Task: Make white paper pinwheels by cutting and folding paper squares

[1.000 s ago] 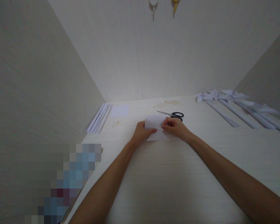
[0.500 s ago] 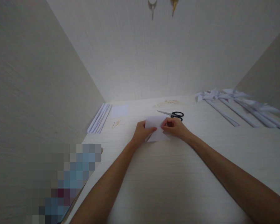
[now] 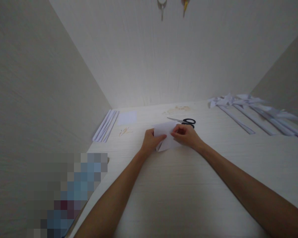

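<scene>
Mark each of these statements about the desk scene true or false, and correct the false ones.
1. Both hands are on the paper. True: the left hand and the right hand grip it from either side.
2. The scissors are in the right hand. False: they lie on the desk just behind that hand.
3. The scissors have black handles. True.
4. The paper strips lie by the right wall. False: they lie by the left wall.
5. A small sheet lies beside the strips. True.
</scene>
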`<action>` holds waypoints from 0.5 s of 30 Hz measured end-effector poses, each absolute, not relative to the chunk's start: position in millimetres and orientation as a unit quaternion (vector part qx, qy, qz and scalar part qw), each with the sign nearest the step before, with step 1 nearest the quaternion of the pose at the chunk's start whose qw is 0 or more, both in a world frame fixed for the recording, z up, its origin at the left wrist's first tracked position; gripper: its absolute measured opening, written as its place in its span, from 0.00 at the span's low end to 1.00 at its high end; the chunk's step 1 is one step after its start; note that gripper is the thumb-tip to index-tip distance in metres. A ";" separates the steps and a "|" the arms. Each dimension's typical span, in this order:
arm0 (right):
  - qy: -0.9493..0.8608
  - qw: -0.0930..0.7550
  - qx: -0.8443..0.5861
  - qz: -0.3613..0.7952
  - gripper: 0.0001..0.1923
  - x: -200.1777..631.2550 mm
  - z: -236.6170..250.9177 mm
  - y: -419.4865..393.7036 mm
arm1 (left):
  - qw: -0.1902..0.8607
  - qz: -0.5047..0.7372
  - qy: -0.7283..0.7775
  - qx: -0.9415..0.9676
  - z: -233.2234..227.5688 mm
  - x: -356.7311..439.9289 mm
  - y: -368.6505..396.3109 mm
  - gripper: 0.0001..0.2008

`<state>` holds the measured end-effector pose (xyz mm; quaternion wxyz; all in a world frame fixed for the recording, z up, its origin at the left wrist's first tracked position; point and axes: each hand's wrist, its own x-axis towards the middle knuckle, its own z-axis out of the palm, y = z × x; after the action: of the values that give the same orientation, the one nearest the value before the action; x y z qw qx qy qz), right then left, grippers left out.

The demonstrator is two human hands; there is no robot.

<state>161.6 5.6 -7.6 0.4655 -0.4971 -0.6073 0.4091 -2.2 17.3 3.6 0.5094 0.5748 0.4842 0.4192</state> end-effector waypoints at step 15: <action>-0.453 0.575 -0.453 0.509 0.35 153.1 -3.0 2.1 | 0.439 0.481 0.491 0.578 6.3 12.4 8.1 0.09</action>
<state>153.1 2.1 -3.0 0.5747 -0.4533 -0.4527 0.5092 12.4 8.1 6.3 0.4391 0.5782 0.4911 0.4813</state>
